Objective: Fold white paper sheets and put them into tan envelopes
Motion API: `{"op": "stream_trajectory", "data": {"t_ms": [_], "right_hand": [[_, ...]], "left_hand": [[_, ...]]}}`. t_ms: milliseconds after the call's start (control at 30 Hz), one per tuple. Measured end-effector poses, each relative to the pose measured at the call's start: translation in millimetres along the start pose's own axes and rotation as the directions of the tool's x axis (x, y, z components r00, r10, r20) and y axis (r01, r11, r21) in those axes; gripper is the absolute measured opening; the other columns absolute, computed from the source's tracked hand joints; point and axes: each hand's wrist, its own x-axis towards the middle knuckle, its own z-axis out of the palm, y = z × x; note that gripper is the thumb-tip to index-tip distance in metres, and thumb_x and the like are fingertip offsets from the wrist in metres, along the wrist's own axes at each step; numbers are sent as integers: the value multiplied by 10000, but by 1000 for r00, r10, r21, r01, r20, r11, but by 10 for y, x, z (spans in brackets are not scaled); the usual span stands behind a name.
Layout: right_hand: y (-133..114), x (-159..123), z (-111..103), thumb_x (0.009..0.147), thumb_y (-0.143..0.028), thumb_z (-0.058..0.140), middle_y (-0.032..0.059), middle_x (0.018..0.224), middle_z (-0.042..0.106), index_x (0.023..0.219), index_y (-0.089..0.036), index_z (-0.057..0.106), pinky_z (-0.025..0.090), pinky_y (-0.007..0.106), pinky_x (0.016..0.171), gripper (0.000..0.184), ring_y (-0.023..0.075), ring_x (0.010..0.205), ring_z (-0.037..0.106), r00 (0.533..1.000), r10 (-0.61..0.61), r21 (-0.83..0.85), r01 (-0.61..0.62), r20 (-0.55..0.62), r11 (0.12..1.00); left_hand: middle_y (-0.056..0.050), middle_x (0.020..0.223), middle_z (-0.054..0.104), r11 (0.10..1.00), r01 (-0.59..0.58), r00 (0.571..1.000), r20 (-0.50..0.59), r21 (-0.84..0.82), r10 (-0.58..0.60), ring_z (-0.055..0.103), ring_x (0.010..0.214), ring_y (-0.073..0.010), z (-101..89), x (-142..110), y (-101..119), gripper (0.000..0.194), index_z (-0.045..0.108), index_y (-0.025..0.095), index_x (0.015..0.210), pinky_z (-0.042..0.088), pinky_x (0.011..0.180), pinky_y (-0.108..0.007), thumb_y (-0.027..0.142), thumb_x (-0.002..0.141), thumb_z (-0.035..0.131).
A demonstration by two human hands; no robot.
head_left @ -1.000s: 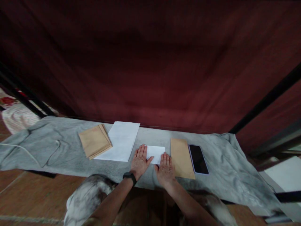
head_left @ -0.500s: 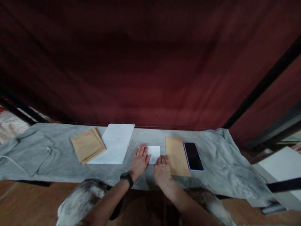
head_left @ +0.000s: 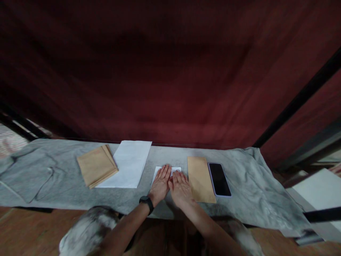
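Note:
Both hands rest side by side on a small folded white paper (head_left: 176, 169), which they mostly cover. My left hand (head_left: 160, 183), below a dark wristband, lies flat with its fingers stretched forward. Close beside it, my right hand (head_left: 181, 188) is also flat, palm down, fingers extended. Only the paper's far edge and left corner show. A brown envelope (head_left: 200, 179) lies just right of my right hand. Left of my hands are larger white sheets (head_left: 131, 165), with a stack of brown envelopes (head_left: 97, 166) overlapping their left edge.
A phone (head_left: 220, 179) with a dark screen lies right of the single envelope. Grey cloth (head_left: 247, 185) covers the long low surface. A dark red curtain (head_left: 170, 106) hangs behind it. A thin cable (head_left: 39, 190) runs over the cloth at left.
My right hand has gone from curled fingers at the paper's right corner to lying flat on it. My left hand has shifted slightly right, uncovering the paper's left corner.

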Motion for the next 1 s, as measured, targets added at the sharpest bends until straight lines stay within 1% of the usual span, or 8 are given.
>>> {"op": "stream_trajectory", "data": {"t_ms": [167, 300, 433, 567, 700, 767, 867, 1000], "right_hand": [[28, 71, 265, 1032, -393, 240, 158, 1595, 260, 1508, -39, 339, 195, 400, 1212, 602, 251, 1486, 246, 1000, 3, -5, -3, 16, 1000], [48, 96, 395, 1024, -420, 298, 162, 1614, 166, 1529, -39, 273, 170, 414, 1222, 634, 259, 1500, 190, 1000, 14, -62, -15, -17, 998], [70, 110, 406, 1020, -434, 322, 174, 1615, 162, 1536, -53, 260, 179, 439, 1216, 645, 264, 1501, 186, 1000, 7, -92, -8, -17, 996], [153, 181, 296, 1014, -337, 345, 150, 1601, 270, 1512, -94, 357, 238, 427, 1186, 554, 271, 1468, 289, 999, -26, -96, 29, 32, 995], [252, 330, 171, 954, -211, 429, 104, 1535, 434, 1462, -145, 463, 303, 373, 1145, 514, 259, 1391, 413, 998, -20, -79, 24, 59, 997], [287, 411, 128, 909, -202, 503, 93, 1507, 474, 1457, -160, 472, 327, 346, 1125, 550, 255, 1365, 438, 998, -16, -54, 19, 54, 998], [322, 522, 86, 853, -205, 584, 83, 1454, 527, 1442, -192, 493, 370, 322, 1079, 596, 249, 1294, 500, 998, -11, -28, 13, 55, 1000], [364, 641, 55, 801, -213, 648, 57, 1332, 606, 1342, -245, 588, 413, 310, 1007, 546, 234, 1190, 559, 998, -2, -18, 3, 64, 1000]], "left_hand": [[-159, 1567, 367, 988, 149, 988, -52, 31, -148, 278, 1479, -242, -2, -112, -173, 549, 367, 102, 1492, 279, 1195, -451, 367, 1018, 287], [-172, 1564, 365, 984, 174, 984, -58, 39, -171, 282, 1477, -247, -5, -223, -246, 615, 357, 77, 1492, 273, 1198, -442, 456, 1015, 282], [-151, 1553, 395, 980, 197, 977, -87, 32, -193, 312, 1467, -244, -32, -273, -232, 602, 341, 125, 1509, 276, 1190, -460, 458, 1012, 280], [-137, 1475, 511, 982, 191, 979, -74, -11, -191, 438, 1387, -253, -176, -197, -255, 509, 445, 149, 1448, 349, 1135, -449, 357, 1004, 311], [-143, 1392, 569, 974, 215, 975, 69, -66, -210, 528, 1272, -264, -384, 24, -342, 438, 559, 153, 1332, 399, 1064, -439, 172, 943, 356], [-136, 1334, 596, 973, 213, 972, 121, -89, -202, 548, 1232, -262, -458, 165, -409, 387, 609, 168, 1248, 404, 1049, -421, 151, 903, 434], [-95, 1159, 666, 974, 188, 971, 176, -127, -164, 591, 1146, -249, -513, 368, -535, 273, 658, 197, 1083, 418, 1022, -379, 161, 820, 595], [-49, 1006, 681, 965, 184, 959, 249, -189, -134, 623, 1042, -245, -527, 563, -689, 240, 654, 200, 939, 465, 934, -347, 186, 713, 734]]}}
